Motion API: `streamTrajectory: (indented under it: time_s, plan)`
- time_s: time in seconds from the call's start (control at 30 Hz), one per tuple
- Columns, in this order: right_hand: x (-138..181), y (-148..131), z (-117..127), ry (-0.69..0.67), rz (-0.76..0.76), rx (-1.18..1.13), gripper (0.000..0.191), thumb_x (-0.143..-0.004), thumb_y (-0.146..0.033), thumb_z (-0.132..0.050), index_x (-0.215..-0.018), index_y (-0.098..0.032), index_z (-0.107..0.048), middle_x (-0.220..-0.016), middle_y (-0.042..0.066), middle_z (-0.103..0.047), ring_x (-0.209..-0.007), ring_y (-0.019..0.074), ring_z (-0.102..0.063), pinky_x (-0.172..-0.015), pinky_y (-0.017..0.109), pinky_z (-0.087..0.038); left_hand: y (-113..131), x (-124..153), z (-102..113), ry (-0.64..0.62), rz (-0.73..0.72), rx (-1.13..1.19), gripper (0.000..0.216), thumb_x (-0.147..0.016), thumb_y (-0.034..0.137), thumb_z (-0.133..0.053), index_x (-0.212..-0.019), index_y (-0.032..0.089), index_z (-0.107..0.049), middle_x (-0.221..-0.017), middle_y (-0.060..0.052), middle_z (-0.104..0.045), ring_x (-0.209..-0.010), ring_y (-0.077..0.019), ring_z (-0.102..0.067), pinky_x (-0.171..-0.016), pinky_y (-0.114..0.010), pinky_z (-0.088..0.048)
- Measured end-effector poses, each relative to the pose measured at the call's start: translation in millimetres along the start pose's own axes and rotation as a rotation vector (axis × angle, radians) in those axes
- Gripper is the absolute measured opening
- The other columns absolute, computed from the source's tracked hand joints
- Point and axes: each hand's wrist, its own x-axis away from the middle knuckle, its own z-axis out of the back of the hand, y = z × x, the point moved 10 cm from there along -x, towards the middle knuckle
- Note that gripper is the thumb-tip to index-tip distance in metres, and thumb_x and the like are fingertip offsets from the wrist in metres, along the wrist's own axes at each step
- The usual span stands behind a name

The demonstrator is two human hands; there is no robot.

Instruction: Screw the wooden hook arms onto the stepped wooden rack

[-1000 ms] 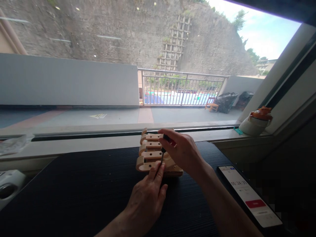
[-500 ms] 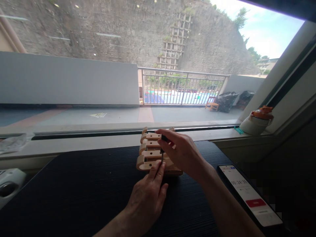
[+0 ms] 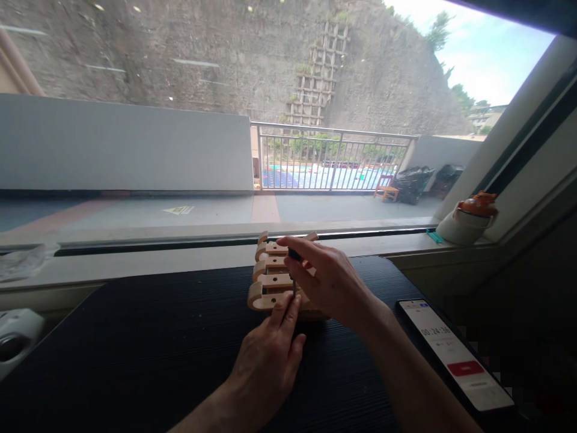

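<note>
Nearest, the left hand (image 3: 269,356) lies low on the dark ribbed desk (image 3: 135,343), its grip loose: the fingers are stretched out close together, wrapped around nothing, with the fingertips (image 3: 288,304) pressing on the near edge of the wooden assembly (image 3: 269,278). Just beyond, the right hand (image 3: 331,281) comes in from the right, its grip clamped on a small dark-handled screwdriver (image 3: 293,264) that stands nearly upright with its shaft down on the wood between both hands. The assembly shows 4 rounded bars stacked toward its left side and sits close to the desk's far edge, just short of the sill (image 3: 157,264). To the left of the hands runs a wide bare stretch of desk; a white device (image 3: 13,338) lies at its left edge. On the right, a phone (image 3: 455,355) with its screen lit lies near the desk's right edge, well apart from the wood. Farther back, a white mug (image 3: 462,228) stands on the sill's right end, against the window frame.
</note>
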Motion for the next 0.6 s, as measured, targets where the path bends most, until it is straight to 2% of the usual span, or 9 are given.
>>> streamTrajectory:
  time_s: [0.2,0.33,0.47,0.6]
  plan:
    - [-2,10,3,0.05,-0.054,0.086,0.03,-0.086,-0.03,-0.042,-0.113,-0.024,-0.054,-0.09,0.001,-0.066,-0.069,0.0115,-0.056,-0.064,0.023,-0.04,2,0,3,0.013,-0.002,-0.042,0.048,-0.088,0.028,-0.034,-0.134,0.012,-0.031,-0.14,-0.014,-0.034,-0.125,-0.0198,-0.039,-0.099,-0.032,-0.039]
    - [-2,19,8,0.065,-0.097,0.142,0.032,-0.086,-0.033,-0.042,-0.112,-0.023,-0.055,-0.082,0.002,-0.065,-0.065,0.0122,-0.055,-0.062,0.024,-0.039,3,-1,7,-0.017,-0.022,-0.135,0.049,-0.087,0.028,-0.035,-0.133,0.012,-0.033,-0.14,-0.014,-0.034,-0.117,-0.0221,-0.048,-0.093,-0.033,-0.045]
    - [-1,10,6,0.017,-0.035,0.086,0.033,-0.084,-0.028,-0.043,-0.116,-0.024,-0.051,-0.09,0.0,-0.065,-0.073,0.0122,-0.056,-0.065,0.023,-0.039,-1,-1,9,-0.068,0.031,-0.272,0.046,-0.086,0.026,-0.038,-0.131,0.018,-0.038,-0.137,-0.016,-0.037,-0.096,-0.0243,-0.061,-0.079,-0.038,-0.052]
    - [0,5,3,0.004,-0.015,0.083,0.031,-0.083,-0.025,-0.045,-0.114,-0.024,-0.051,-0.099,0.001,-0.063,-0.077,0.0118,-0.056,-0.066,0.022,-0.038,-1,-1,10,-0.093,0.042,-0.326,0.046,-0.085,0.026,-0.039,-0.131,0.021,-0.04,-0.136,-0.017,-0.039,-0.085,-0.0239,-0.064,-0.072,-0.038,-0.052]
